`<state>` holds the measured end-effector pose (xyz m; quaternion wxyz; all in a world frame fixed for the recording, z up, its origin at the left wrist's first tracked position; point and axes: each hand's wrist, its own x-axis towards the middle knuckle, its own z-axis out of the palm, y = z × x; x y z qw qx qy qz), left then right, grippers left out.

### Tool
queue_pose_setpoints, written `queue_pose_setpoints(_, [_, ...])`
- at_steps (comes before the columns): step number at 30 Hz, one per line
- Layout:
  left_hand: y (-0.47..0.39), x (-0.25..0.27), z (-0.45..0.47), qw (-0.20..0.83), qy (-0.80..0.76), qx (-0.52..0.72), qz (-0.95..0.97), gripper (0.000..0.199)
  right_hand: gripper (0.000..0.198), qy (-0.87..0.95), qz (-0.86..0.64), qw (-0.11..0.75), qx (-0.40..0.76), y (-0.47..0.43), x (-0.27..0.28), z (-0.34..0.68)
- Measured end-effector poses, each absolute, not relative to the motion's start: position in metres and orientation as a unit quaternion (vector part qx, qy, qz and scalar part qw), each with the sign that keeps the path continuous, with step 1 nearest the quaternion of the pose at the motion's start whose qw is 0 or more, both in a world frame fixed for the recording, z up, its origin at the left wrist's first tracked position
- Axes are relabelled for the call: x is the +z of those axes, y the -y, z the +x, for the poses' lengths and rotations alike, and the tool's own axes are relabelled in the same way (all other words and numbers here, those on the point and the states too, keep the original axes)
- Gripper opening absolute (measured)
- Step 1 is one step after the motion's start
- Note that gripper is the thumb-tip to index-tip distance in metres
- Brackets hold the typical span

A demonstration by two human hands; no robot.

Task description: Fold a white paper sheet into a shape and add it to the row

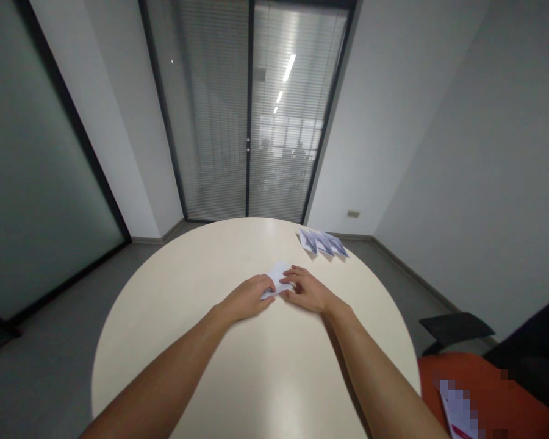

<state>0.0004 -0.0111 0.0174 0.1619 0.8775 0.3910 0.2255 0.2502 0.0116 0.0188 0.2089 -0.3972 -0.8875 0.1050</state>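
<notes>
Where it shows, the paper (277,274) is plain bluish white.

We count one left hand (250,297) and one right hand (308,290), one handled paper (277,272), and three folded papers (321,242) lying apart from it. Beyond these we count one table (265,366), one chair (498,405) with one visible armrest (460,327), two blind-covered glass panels (215,122), and one small wall plate (354,214).

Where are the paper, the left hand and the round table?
Paper (279,272), head view: its upper middle.
Left hand (251,295), head view: back of the hand.
Round table (274,366), head view: bare top.
</notes>
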Motion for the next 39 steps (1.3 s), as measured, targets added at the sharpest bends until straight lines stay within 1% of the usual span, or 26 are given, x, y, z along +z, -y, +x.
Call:
queue_pose_setpoints(2, [0.011,0.018,0.002,0.17,-0.398,0.231,0.871,0.021,0.043,0.885,-0.397,0.222,0.104,-0.011,0.019,0.25])
queue_pose_setpoints(7, [0.01,0.02,0.002,0.192,-0.42,0.25,0.851,0.026,0.034,0.881,-0.391,0.246,0.102,-0.013,0.018,0.249])
queue_pose_setpoints(10, [0.01,0.02,0.001,0.193,-0.422,0.252,0.849,0.027,0.038,0.853,-0.433,0.269,0.108,-0.015,0.017,0.25])
queue_pose_setpoints(12, [0.01,0.02,0.001,0.191,-0.416,0.255,0.852,0.028,0.04,0.847,-0.449,0.266,0.104,-0.016,0.016,0.251])
queue_pose_setpoints(16, [0.009,0.018,0.0,0.161,-0.42,0.282,0.848,0.031,0.024,0.843,-0.468,0.253,0.085,-0.02,0.016,0.254])
queue_pose_setpoints(18, [0.007,0.017,-0.001,0.141,-0.441,0.299,0.834,0.032,0.021,0.834,-0.481,0.26,0.078,-0.02,0.016,0.255])
queue_pose_setpoints(23, [0.005,0.018,-0.004,0.122,-0.498,0.301,0.804,0.027,0.028,0.81,-0.522,0.263,0.053,-0.02,0.019,0.256])
queue_pose_setpoints(27, [0.004,0.021,-0.004,0.131,-0.547,0.292,0.773,0.025,0.03,0.801,-0.532,0.264,0.075,-0.021,0.02,0.256])
queue_pose_setpoints(31, [0.002,0.022,-0.004,0.146,-0.591,0.287,0.739,0.031,0.033,0.793,-0.528,0.283,0.11,-0.024,0.016,0.257])
queue_pose_setpoints(35, [0.001,0.018,-0.004,0.149,-0.619,0.252,0.729,0.036,0.035,0.801,-0.519,0.271,0.127,-0.025,0.013,0.259])
queue_pose_setpoints(39, [0.001,0.013,-0.004,0.092,-0.587,0.221,0.773,0.037,0.033,0.802,-0.521,0.258,0.134,-0.024,0.011,0.259])
